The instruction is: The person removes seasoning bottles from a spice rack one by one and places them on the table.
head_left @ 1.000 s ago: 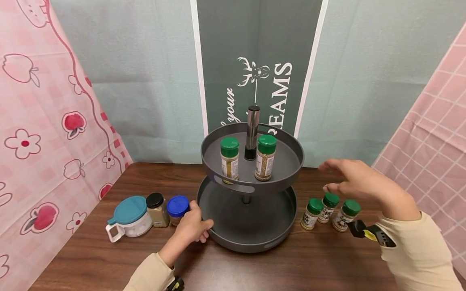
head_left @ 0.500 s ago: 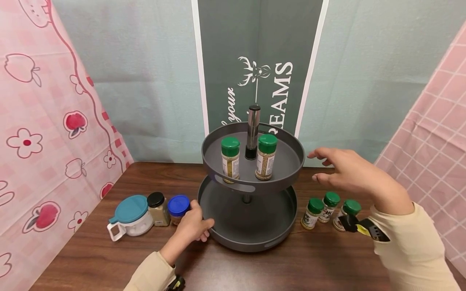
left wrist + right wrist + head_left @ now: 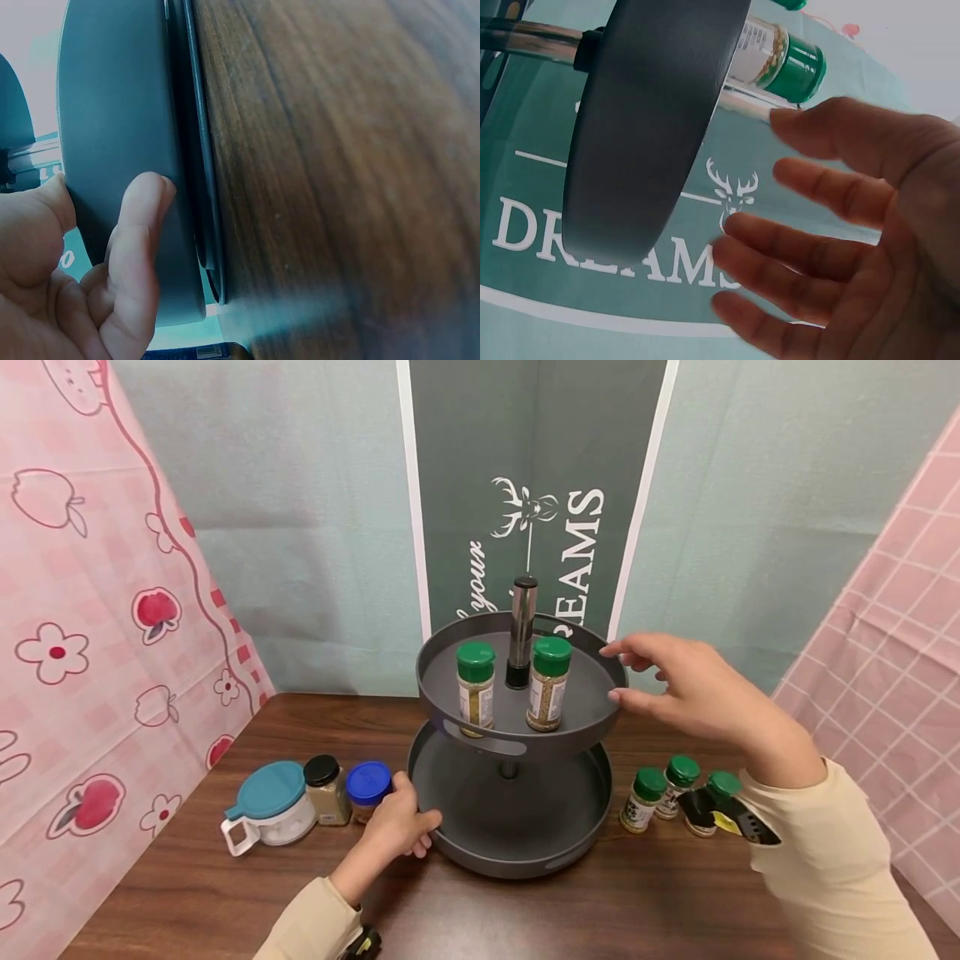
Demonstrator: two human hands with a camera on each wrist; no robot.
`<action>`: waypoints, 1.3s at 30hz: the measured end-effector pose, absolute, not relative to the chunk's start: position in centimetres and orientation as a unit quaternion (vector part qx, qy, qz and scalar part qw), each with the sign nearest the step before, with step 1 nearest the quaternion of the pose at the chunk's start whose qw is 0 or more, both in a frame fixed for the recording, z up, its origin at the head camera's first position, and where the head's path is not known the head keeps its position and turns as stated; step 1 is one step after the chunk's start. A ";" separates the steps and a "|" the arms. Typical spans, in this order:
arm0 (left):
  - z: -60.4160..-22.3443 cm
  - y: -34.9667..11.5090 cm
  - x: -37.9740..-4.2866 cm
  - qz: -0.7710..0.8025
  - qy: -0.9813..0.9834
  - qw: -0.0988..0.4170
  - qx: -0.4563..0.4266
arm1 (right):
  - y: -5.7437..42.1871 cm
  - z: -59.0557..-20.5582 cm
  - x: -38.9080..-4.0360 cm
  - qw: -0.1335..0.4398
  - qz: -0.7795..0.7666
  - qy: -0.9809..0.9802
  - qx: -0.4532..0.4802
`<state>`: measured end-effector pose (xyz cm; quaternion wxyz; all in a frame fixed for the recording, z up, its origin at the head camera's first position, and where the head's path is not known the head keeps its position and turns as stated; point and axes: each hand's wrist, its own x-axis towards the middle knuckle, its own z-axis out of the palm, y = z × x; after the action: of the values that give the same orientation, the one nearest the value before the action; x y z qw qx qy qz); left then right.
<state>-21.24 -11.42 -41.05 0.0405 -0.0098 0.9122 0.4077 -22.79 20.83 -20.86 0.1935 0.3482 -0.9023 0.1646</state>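
A dark grey two-tier round tray (image 3: 517,852) with a metal centre post stands on the table. My left hand (image 3: 397,821) grips its lower tier at the left rim; in the left wrist view the thumb lies at the rim and fingers (image 3: 142,210) rest against the outer wall. On the upper tier stand two green-capped spice jars, a left one (image 3: 476,689) and a right one (image 3: 549,685). Over that tier's right rim hovers my right hand (image 3: 697,693), holding nothing. Its fingers are spread and loosely bent, apart from the right jar.
Right of the stand are several green-capped jars (image 3: 642,802), one partly hidden by the wrist camera. On the left sit a blue-lidded jar (image 3: 368,785), a black-lidded jar (image 3: 326,789) and a white teal-lidded pot (image 3: 277,806). Curtains hang behind and beside the table (image 3: 465,918).
My right hand has moved left and slightly up, from beside the stand to over the upper tier's right rim. My left hand and the jars have stayed put.
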 end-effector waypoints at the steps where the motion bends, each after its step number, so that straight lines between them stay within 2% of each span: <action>1: -41.0 -11.4 -21.2 0.406 0.913 0.040 -0.009 | 20.6 -20.8 -22.8 0.200 0.167 -0.899 0.351; 6: -41.0 -11.4 -21.2 0.401 0.915 0.042 -0.012 | 19.6 -20.8 -23.2 0.243 0.179 -0.873 0.383; 11: -40.9 -11.3 -21.1 0.402 0.914 0.045 -0.016 | 18.4 -20.7 -23.5 0.263 0.201 -0.851 0.409; 31: -41.0 -11.3 -21.1 0.406 0.913 0.044 -0.013 | 14.9 -21.8 -24.2 0.203 0.237 -0.851 0.423; 39: -40.9 -11.3 -21.1 0.404 0.913 0.045 -0.013 | 14.3 -22.4 -24.4 0.207 0.234 -0.851 0.423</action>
<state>-21.07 -11.33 -40.90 0.0446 -0.0128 0.9135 0.4042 -24.38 14.27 -22.43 0.2073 0.4227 -0.8506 0.2342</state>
